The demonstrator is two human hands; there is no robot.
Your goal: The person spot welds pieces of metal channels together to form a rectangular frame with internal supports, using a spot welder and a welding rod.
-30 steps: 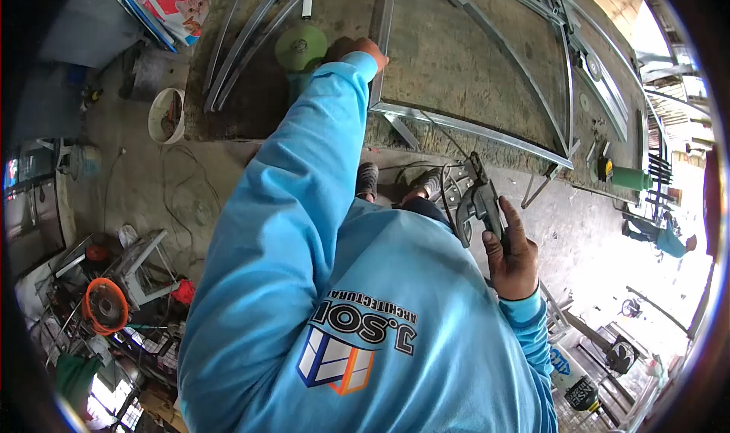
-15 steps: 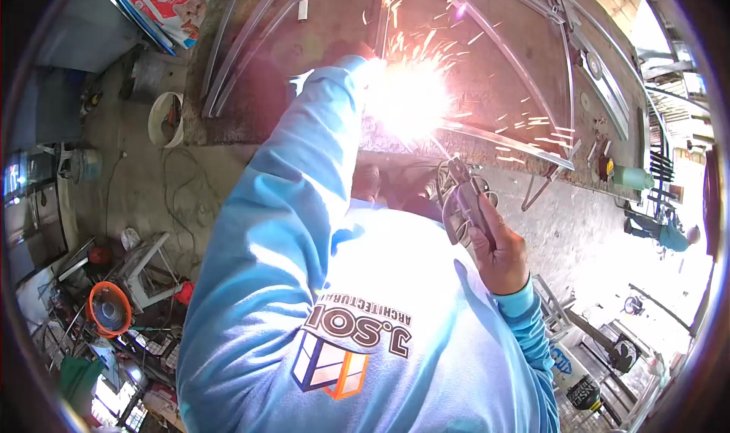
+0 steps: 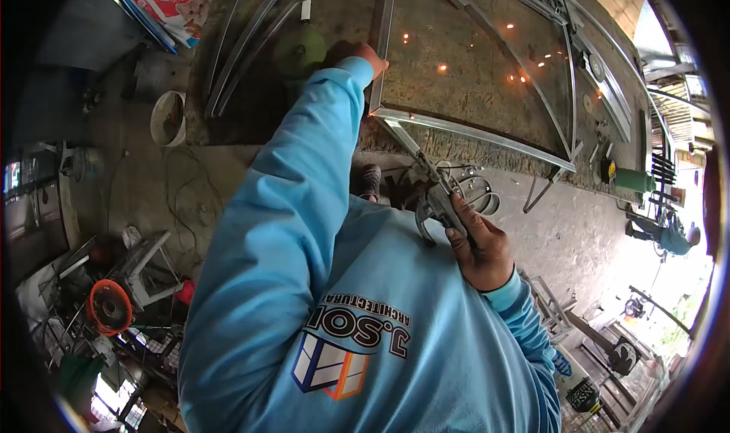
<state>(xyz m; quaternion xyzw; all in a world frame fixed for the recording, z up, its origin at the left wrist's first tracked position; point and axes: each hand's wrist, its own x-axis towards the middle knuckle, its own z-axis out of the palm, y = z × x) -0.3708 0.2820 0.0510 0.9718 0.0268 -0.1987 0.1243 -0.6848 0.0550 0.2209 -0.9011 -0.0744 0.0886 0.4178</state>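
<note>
My left hand (image 3: 366,57) is at the far end of my outstretched arm, its closed fingers gripping the left bar of a metal frame (image 3: 471,136). This frame of square tubing lies on the worktable, one corner close to its near edge. In front of my chest, my right hand (image 3: 484,248) is wrapped round the handle of a welding electrode holder (image 3: 439,205). Its jaw end points up toward the frame's near left corner. Glowing orange bits (image 3: 442,68) are scattered over the table inside the frame.
Loose metal bars (image 3: 247,49) and a green disc (image 3: 300,49) lie left on the worktable (image 3: 449,91). A white bucket (image 3: 168,119) stands beside it, with cables (image 3: 179,197) on the floor. An orange fan (image 3: 110,307) is lower left. Another person (image 3: 673,237) is far right.
The bright welding flare and spray of sparks have gone out, leaving scattered embers. My right hand has shifted slightly left with the electrode holder; my left hand stays at the frame.
</note>
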